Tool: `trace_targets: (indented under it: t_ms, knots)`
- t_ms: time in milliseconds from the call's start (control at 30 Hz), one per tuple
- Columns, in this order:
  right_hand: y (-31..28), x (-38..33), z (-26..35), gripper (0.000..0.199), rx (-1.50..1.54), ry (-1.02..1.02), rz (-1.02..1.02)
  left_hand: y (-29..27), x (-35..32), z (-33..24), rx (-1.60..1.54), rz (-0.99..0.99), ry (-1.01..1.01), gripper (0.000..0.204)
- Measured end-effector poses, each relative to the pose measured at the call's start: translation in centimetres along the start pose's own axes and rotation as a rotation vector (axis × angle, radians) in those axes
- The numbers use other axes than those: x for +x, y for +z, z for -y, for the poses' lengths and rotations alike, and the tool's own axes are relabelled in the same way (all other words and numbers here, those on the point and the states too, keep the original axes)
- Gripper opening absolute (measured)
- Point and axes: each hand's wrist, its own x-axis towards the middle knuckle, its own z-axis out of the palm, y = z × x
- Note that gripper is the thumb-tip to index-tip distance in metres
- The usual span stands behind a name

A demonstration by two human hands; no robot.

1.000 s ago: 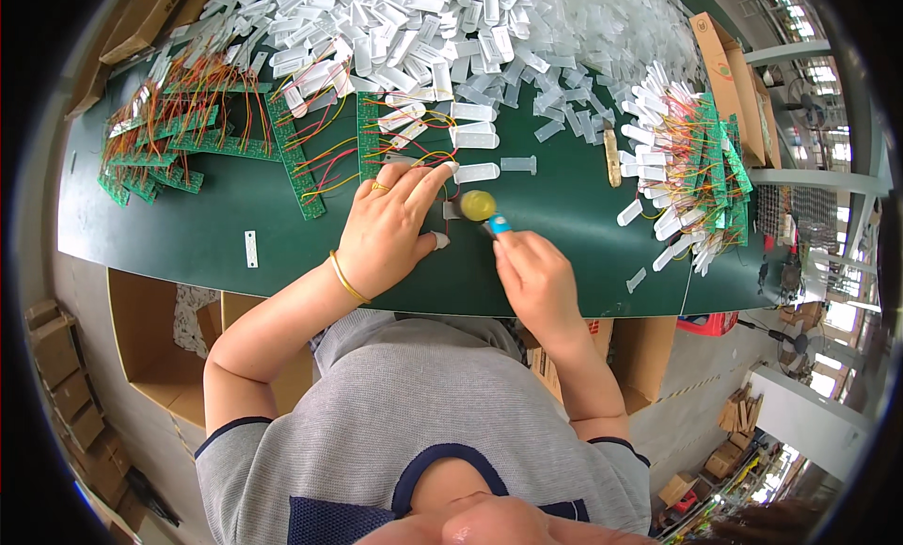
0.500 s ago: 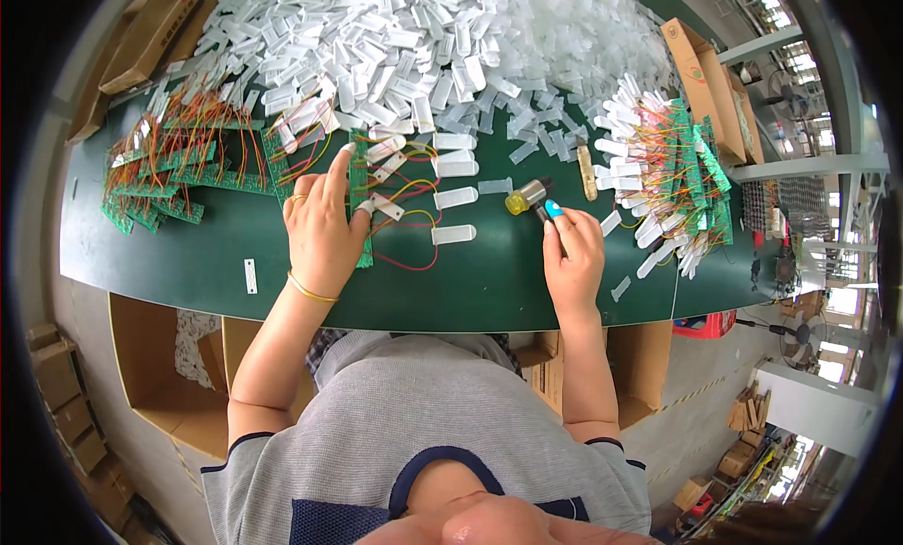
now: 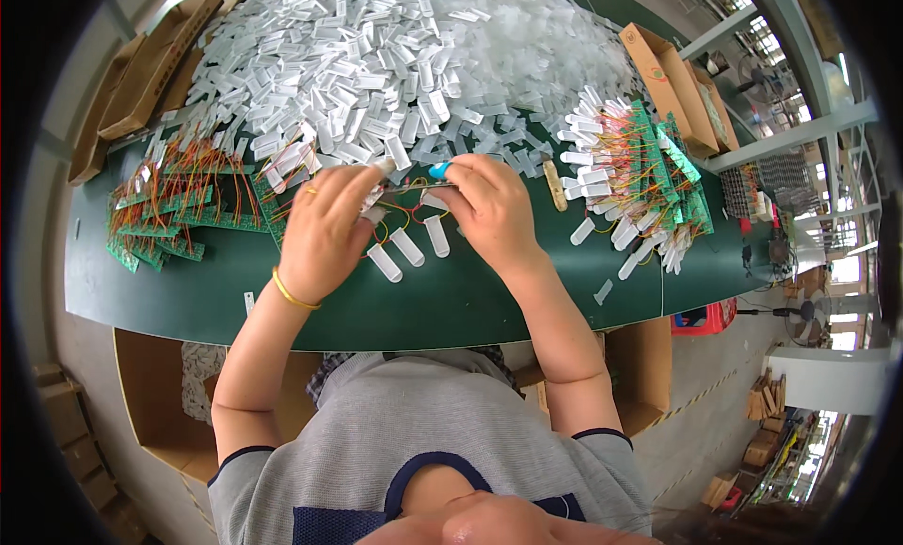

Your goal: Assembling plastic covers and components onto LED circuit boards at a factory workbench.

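Held between my two hands is a green circuit board strip (image 3: 420, 185), tilted almost edge-on, so its face is mostly hidden. My left hand (image 3: 326, 230) grips its left end, with pale covers on the fingertips. The right end is pinched in my right hand (image 3: 494, 211), which wears a blue fingertip cover (image 3: 439, 170). From the board, red and yellow wires run down to several white plastic covers, among them one near my left hand (image 3: 384, 262), one in the middle (image 3: 407, 248) and one near my right hand (image 3: 436, 236). The yellow-tipped hammer is not visible.
Behind my hands rises a large pile of white and clear plastic covers (image 3: 357, 65). Wired green boards are stacked at left (image 3: 174, 206); boards with covers lie at right (image 3: 649, 169). A tan-handled tool (image 3: 555, 185) lies near my right hand. Cardboard trays (image 3: 668, 84) stand farther back.
The board, lying upright beside my left hand before, is now turned sideways and lifted, its covers hanging toward me. My right hand has left the hammer and moved left onto the board.
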Motion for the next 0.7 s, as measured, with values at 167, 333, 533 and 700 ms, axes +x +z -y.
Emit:
trace_targets:
  t_ms: [167, 333, 533, 700]
  knots:
    - [-7.4, -2.1, -5.3, 0.028, -0.282, 0.206, -0.291, -3.6, -4.1, 6.3, 0.217, -0.208, -0.213, 0.046]
    - [-20.1, -9.5, -15.3, 0.044, -1.031, 0.488, -0.333, -6.3, -9.6, 9.3, 0.389, -0.236, -0.428, 0.032]
    - [-9.6, -13.9, -5.2, 0.047, -0.372, 0.559, 0.006, -4.8, -11.4, 7.7, 0.446, -0.239, -0.484, 0.012]
    - [-4.9, -15.5, -1.9, 0.033, -0.283, 0.534, 0.137, -2.6, -10.1, 6.3, 0.458, -0.134, -0.668, 0.021]
